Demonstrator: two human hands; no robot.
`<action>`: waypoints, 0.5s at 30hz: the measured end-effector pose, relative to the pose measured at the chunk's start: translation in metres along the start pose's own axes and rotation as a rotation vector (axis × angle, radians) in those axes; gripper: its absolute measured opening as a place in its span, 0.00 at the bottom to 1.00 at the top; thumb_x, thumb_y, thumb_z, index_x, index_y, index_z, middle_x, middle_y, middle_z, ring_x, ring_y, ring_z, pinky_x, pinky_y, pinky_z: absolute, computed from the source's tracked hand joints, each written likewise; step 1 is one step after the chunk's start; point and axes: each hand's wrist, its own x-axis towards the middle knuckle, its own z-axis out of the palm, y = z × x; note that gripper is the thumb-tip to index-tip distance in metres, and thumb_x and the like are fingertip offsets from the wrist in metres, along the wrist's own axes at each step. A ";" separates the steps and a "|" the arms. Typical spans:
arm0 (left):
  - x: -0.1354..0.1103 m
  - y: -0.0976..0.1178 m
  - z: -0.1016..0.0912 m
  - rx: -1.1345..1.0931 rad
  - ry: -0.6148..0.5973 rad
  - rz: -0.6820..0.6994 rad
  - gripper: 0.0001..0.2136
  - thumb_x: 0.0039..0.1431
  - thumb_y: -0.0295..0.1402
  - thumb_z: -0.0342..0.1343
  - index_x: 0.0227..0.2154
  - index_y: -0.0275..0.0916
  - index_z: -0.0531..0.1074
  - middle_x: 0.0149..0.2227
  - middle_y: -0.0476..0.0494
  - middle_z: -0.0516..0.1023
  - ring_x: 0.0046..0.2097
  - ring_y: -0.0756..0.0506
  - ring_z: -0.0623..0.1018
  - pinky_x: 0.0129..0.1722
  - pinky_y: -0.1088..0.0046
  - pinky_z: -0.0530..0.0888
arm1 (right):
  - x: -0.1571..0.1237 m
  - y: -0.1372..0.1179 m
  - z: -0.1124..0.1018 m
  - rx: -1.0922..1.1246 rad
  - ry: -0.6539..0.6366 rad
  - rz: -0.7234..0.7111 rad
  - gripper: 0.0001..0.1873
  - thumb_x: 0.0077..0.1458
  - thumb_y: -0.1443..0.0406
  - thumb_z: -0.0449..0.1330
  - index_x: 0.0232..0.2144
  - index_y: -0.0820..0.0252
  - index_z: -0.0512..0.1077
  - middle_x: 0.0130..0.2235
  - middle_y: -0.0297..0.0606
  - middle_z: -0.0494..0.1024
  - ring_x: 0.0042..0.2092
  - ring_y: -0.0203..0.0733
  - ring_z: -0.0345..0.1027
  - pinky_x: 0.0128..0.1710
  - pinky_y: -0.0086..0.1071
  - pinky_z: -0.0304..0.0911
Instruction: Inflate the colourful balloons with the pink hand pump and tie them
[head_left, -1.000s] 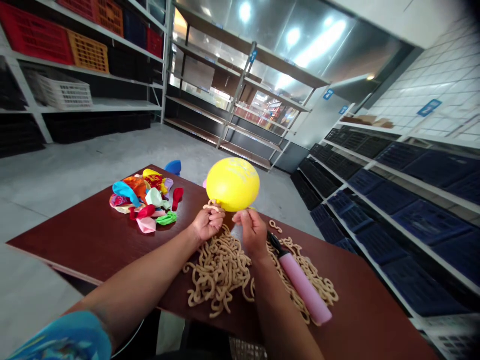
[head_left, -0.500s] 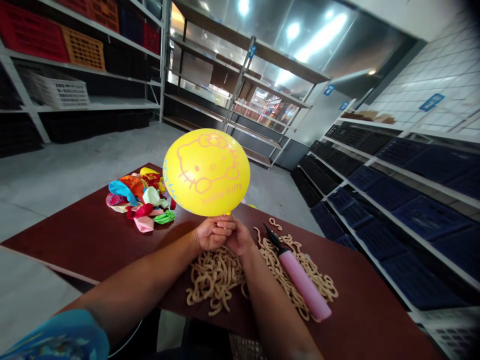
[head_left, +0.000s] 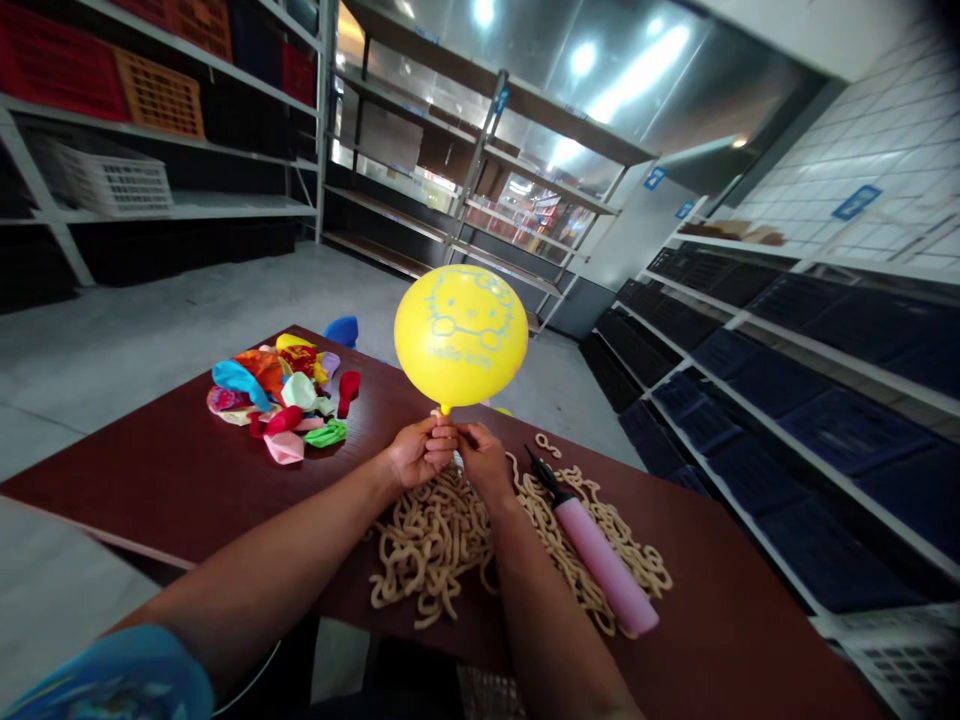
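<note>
An inflated yellow balloon (head_left: 461, 335) with a blue cartoon cat print stands upright above the table, its neck (head_left: 445, 409) pointing down. Around that neck, the fingers of my left hand (head_left: 422, 452) are closed. My right hand (head_left: 484, 460) is pressed up against the left, its fingers pinched together at the balloon's neck; the fingertips are partly hidden. Beneath both hands lies a heap of beige, rope-like twisted strands (head_left: 431, 540). A pink hand pump (head_left: 606, 565) with a black nozzle rests on more of these strands, right of my right forearm.
Several uninflated balloons (head_left: 277, 385) in mixed colours lie on the left of the dark red table (head_left: 150, 470). A blue object (head_left: 343, 331) shows beyond its far edge. Shelves with dark blue crates (head_left: 862, 440) line the right; bare-looking metal shelving (head_left: 480, 160) stands behind.
The yellow balloon has moved right, turned so a blue print replaces the pink one, and looks smaller. My hands have shifted with it, and the right fingers have moved slightly apart from the left.
</note>
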 end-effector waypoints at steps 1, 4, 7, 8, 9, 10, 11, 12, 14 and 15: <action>0.001 0.000 0.000 0.036 0.013 0.001 0.09 0.60 0.28 0.43 0.24 0.36 0.55 0.19 0.55 0.53 0.15 0.58 0.55 0.11 0.85 0.51 | 0.000 -0.002 -0.002 -0.130 0.006 -0.079 0.10 0.53 0.65 0.52 0.34 0.58 0.73 0.34 0.37 0.73 0.37 0.39 0.65 0.40 0.33 0.60; 0.004 0.001 0.000 0.168 0.073 -0.019 0.09 0.60 0.29 0.43 0.24 0.36 0.56 0.19 0.56 0.51 0.15 0.59 0.53 0.11 0.85 0.49 | 0.000 -0.008 -0.004 -0.445 0.032 -0.216 0.13 0.56 0.68 0.48 0.37 0.60 0.72 0.33 0.41 0.70 0.37 0.41 0.62 0.38 0.34 0.58; 0.006 0.001 -0.002 0.334 0.163 0.013 0.09 0.60 0.31 0.45 0.24 0.36 0.56 0.19 0.57 0.51 0.14 0.59 0.51 0.11 0.85 0.46 | -0.001 -0.013 -0.005 -0.671 0.104 -0.215 0.12 0.57 0.67 0.48 0.35 0.61 0.71 0.35 0.43 0.68 0.37 0.43 0.59 0.37 0.36 0.56; 0.007 0.001 -0.003 0.395 0.196 0.048 0.09 0.59 0.32 0.46 0.25 0.36 0.57 0.19 0.57 0.51 0.14 0.59 0.50 0.11 0.85 0.46 | -0.001 -0.015 -0.005 -0.719 0.116 -0.218 0.11 0.57 0.67 0.48 0.34 0.60 0.71 0.35 0.44 0.68 0.38 0.44 0.58 0.38 0.36 0.56; 0.009 0.001 -0.006 0.463 0.228 0.095 0.10 0.59 0.34 0.47 0.25 0.36 0.57 0.19 0.57 0.51 0.14 0.59 0.50 0.12 0.84 0.45 | -0.002 -0.016 -0.006 -0.751 0.113 -0.229 0.11 0.58 0.66 0.48 0.33 0.60 0.71 0.35 0.44 0.68 0.38 0.44 0.58 0.39 0.37 0.55; 0.011 0.000 -0.009 0.543 0.258 0.149 0.11 0.58 0.36 0.47 0.24 0.36 0.57 0.19 0.57 0.52 0.14 0.59 0.50 0.12 0.84 0.45 | -0.003 -0.017 -0.006 -0.767 0.094 -0.248 0.11 0.58 0.66 0.47 0.32 0.60 0.70 0.35 0.44 0.69 0.38 0.44 0.58 0.39 0.37 0.55; 0.012 0.000 -0.013 0.636 0.286 0.205 0.12 0.58 0.38 0.48 0.24 0.37 0.57 0.18 0.57 0.52 0.14 0.59 0.50 0.12 0.83 0.45 | -0.003 -0.019 -0.006 -0.766 0.070 -0.269 0.12 0.58 0.66 0.47 0.32 0.59 0.70 0.34 0.43 0.69 0.38 0.44 0.58 0.39 0.37 0.55; 0.014 0.000 -0.016 0.734 0.315 0.264 0.14 0.57 0.41 0.48 0.23 0.37 0.58 0.18 0.57 0.53 0.14 0.59 0.51 0.12 0.83 0.46 | -0.004 -0.020 -0.006 -0.751 0.049 -0.285 0.12 0.59 0.66 0.46 0.32 0.59 0.70 0.33 0.43 0.70 0.37 0.44 0.59 0.39 0.36 0.55; 0.017 0.000 -0.021 0.919 0.385 0.381 0.16 0.56 0.44 0.47 0.22 0.37 0.59 0.17 0.56 0.54 0.14 0.58 0.53 0.13 0.81 0.48 | -0.006 -0.022 -0.007 -0.698 0.027 -0.293 0.12 0.59 0.65 0.46 0.32 0.58 0.69 0.32 0.41 0.71 0.37 0.43 0.60 0.38 0.35 0.55; 0.017 0.001 -0.023 0.995 0.415 0.424 0.16 0.56 0.45 0.46 0.22 0.37 0.59 0.16 0.56 0.55 0.15 0.57 0.54 0.14 0.80 0.49 | -0.007 -0.023 -0.007 -0.667 0.021 -0.289 0.11 0.59 0.65 0.47 0.32 0.58 0.69 0.32 0.41 0.71 0.37 0.43 0.60 0.38 0.35 0.55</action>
